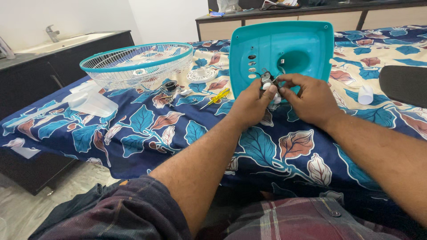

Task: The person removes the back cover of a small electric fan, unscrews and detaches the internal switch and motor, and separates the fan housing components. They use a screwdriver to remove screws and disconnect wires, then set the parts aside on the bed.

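While both hands meet at mid-frame, the small switch part w/ wires (268, 81) sits pinched between them, right in front of the upright teal fan base panel (284, 49), touching or nearly touching its lower face. Left hand (250, 104) grips the part from below-left w/ thumb and fingers; right hand (311, 98) pinches it from the right, fingers curled on it. Wires run from the part back into the panel, so it lies straight ahead of the hands, long axis approx. upright. Both hands equally close. Yellow screwdriver (216, 97) lies on the leaf-print bedsheet (147, 129), just left of the left hand; teal-rimmed fan grille (136, 65) well apart, far left.
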